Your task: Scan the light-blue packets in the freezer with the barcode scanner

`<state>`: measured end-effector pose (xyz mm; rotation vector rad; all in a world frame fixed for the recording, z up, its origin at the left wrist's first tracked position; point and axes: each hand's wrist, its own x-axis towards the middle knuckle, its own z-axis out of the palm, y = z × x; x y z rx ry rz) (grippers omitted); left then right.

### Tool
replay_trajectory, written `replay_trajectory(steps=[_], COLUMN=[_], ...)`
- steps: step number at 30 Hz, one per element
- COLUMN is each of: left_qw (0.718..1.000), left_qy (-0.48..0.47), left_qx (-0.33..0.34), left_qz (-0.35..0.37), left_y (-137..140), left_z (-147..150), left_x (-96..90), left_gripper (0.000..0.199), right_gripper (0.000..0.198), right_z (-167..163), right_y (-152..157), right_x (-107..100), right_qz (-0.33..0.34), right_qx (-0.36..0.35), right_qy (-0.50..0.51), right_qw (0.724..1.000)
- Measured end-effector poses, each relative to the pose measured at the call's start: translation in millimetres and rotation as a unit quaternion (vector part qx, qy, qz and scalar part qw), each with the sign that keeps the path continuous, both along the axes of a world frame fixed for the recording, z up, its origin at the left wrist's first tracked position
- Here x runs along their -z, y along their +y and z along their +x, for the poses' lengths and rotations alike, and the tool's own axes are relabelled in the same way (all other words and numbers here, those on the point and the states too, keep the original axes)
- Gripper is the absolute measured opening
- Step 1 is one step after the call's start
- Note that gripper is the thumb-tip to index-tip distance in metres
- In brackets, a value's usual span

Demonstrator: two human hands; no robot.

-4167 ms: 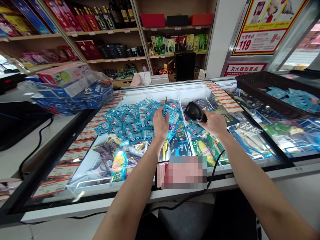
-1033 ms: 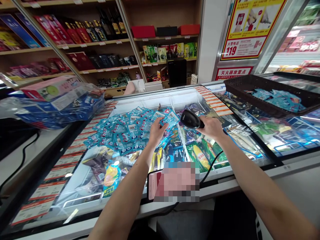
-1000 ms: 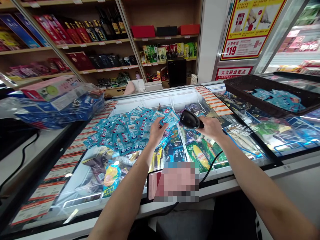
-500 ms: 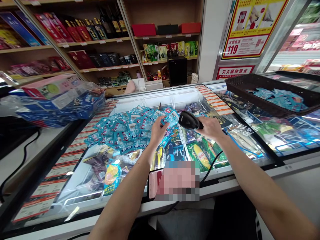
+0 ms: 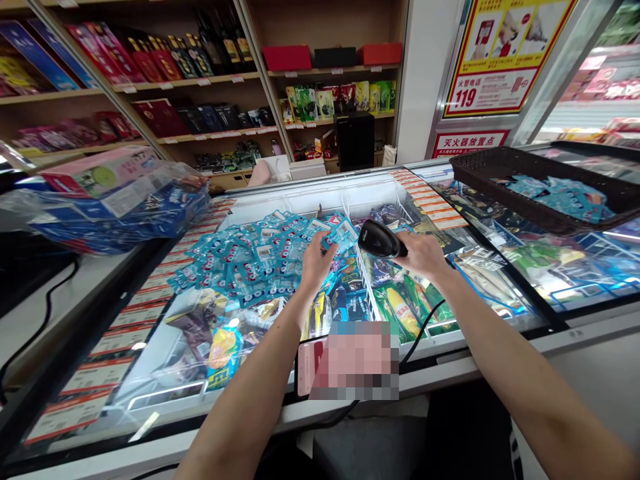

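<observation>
Head view: left hand (image 5: pixel 316 261) pinches blue packet (image 5: pixel 344 236) over freezer (image 5: pixel 440 382); right hand (image 5: pixel 423 255) wraps scanner (image 5: pixel 379 239) beside it. Probably mid-scan; whether pile (image 5: pixel 257 259) or basket (image 5: pixel 500 196) holds finished ones, can't tell.

From far off, the words on the blue packets (image 5: pixel 260 260) are too tiny for me. The right hand (image 5: pixel 424 256) hides part of the scanner (image 5: pixel 378 239). The phone (image 5: pixel 311 368) is mostly blurred.

Bare glass (image 5: pixel 167 370) gives room at near left, before the heaped packets (image 5: pixel 250 260). Wrapped boxes (image 5: pixel 125 207) bar far left, a basket (image 5: pixel 493 192) far right; a cable (image 5: pixel 424 329) crosses the near rim (image 5: pixel 435 381).
</observation>
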<state>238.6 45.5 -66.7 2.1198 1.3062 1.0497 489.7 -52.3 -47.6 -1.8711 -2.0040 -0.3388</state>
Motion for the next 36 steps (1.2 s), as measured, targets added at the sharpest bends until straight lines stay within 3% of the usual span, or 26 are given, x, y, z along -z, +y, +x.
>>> replay_trajectory(steps=[6, 9, 11, 16, 18, 28, 32, 36], left_qw=[0.982, 0.964, 0.955, 0.93, 0.924, 0.931, 0.918, 0.91], left_qy=[0.098, 0.145, 0.176, 0.258, 0.268, 0.267, 0.284, 0.297], left_qx=[-0.045, -0.102, -0.102, 0.121, 0.157, 0.008, 0.008, 0.053], left_qz=[0.156, 0.197, 0.218, 0.231, 0.222, 0.248, 0.277, 0.285], left_y=[-2.4, -6.2, -9.3, -13.8, -13.8, -3.0, -2.3, -1.7], left_z=[-4.8, -9.5, -10.7, -4.3, -1.3, -11.7, -11.5, -7.2], left_x=[-5.2, -9.5, -12.1, -12.5, -10.9, -3.5, -2.4, -3.4], left_gripper=[0.039, 0.044, 0.045, 0.037, 0.029, 0.028, 0.031, 0.032], right_gripper=[0.036, 0.035, 0.035, 0.035, 0.036, 0.035, 0.038, 0.039], right_z=[5.4, 6.5, 7.2, 8.8, 9.2, 17.2, 22.5, 27.0], right_y=[0.7, 0.8, 1.3, 2.9, 2.8, 1.4, 2.5, 2.3], right_x=[0.8, 1.4, 2.0, 3.7, 3.8, -1.7, -3.6, -6.4], right_qz=[0.017, 0.017, 0.017, 0.023, 0.027, 0.02, 0.023, 0.033], right_qx=[0.044, 0.05, 0.052, 0.055, 0.06, 0.141, 0.181, 0.21], right_qy=[-0.006, -0.007, -0.008, -0.016, -0.016, -0.017, -0.001, 0.025], right_qw=[0.999, 0.999, 0.998, 0.998, 0.998, 0.99, 0.983, 0.977])
